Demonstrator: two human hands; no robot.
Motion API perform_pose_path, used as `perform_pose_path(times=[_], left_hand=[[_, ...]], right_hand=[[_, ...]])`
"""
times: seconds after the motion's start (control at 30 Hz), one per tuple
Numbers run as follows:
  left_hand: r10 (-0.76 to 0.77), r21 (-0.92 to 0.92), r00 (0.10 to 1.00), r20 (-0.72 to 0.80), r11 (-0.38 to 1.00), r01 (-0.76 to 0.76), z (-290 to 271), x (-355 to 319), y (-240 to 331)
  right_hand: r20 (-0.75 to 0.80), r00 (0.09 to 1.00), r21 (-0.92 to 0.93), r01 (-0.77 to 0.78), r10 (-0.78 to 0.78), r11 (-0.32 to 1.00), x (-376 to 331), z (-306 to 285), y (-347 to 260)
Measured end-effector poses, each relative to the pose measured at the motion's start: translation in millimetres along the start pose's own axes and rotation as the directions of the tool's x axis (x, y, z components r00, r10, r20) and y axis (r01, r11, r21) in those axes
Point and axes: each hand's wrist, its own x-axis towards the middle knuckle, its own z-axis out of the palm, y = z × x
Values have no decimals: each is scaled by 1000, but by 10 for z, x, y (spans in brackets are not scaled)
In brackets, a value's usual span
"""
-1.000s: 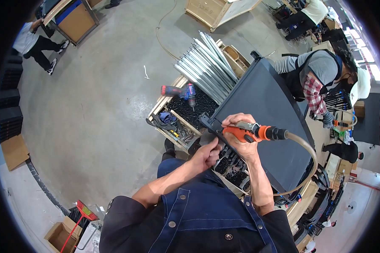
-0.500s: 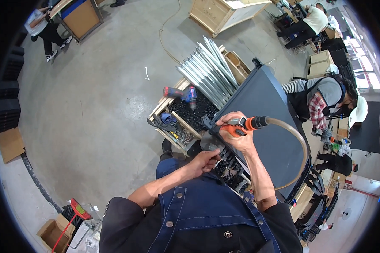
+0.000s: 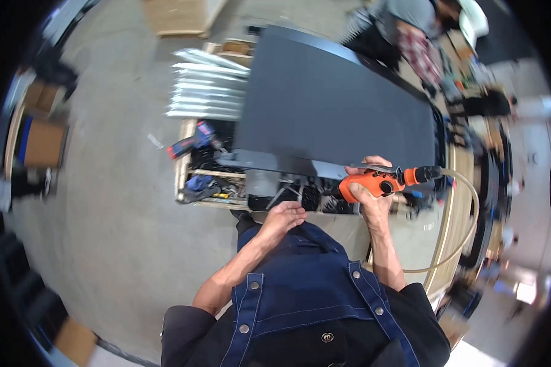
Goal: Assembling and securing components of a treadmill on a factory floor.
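Note:
In my right hand (image 3: 378,205) is an orange air tool (image 3: 366,185), its lever on the far side and its front end pointing left. A pale hose (image 3: 473,211) runs from its back end and curves down toward me. My left hand (image 3: 286,219) is closed, fingers pressed together, beside a box of small dark parts (image 3: 310,197); whatever it pinches is too small to make out. Both hands are just in front of the near edge of a large dark grey panel (image 3: 330,98). The tool's tip is partly lost against the dark parts.
Left of the panel, a red and blue cordless drill (image 3: 196,140) lies over a wooden crate (image 3: 180,177) holding small tools. Silvery tubes (image 3: 205,85) are stacked behind it. A co-worker in a plaid sleeve (image 3: 419,49) stands across the panel.
My view has swung to the right, so the panel now lies more squarely ahead. My right hand has brought the air tool lower and turned its front end leftward. My left hand stays closed.

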Motion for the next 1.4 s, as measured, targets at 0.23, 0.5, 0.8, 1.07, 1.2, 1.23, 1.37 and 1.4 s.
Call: perform_pose_path(times=[0.23, 0.5, 0.8, 1.07, 1.2, 1.23, 1.37, 1.4], left_hand=[[-303, 293, 953, 1, 911, 289, 589, 1204, -966], [-182, 93, 867, -464, 963, 252, 245, 2704, -2299], [-276, 282, 853, -443, 860, 425, 971, 2423, -2630], [-44, 725, 899, -436, 575, 380, 2923, 1945, -2724], [-174, 828, 960, 221, 554, -90, 4632, 2028, -2718], [-165, 784, 901, 402, 570, -246, 5017, 1979, -2695], [-221, 326, 328, 919, 891, -315, 6260, 1910, -2796], [-209, 263, 220, 953, 931, -255, 6653, 1809, -2828]], right_hand=[[-775, 593, 197, -100, 218, 975, -1569, -2094, 727], [-961, 149, 234, -4, 232, 972, -2178, -4300, 1700], [-782, 539, -31, -537, 314, 843, -1392, -6337, 3204], [-633, 578, -296, -795, 515, 529, -1168, -6711, 4535], [-777, 591, -338, -684, 218, 647, -1510, -6452, 4505], [-770, 630, -418, -616, 99, 667, -1580, -6293, 4403], [-427, 662, -4, -682, 615, 731, -2011, -5963, 3709], [-314, 737, 54, -616, 598, 786, -2065, -5975, 3437]])
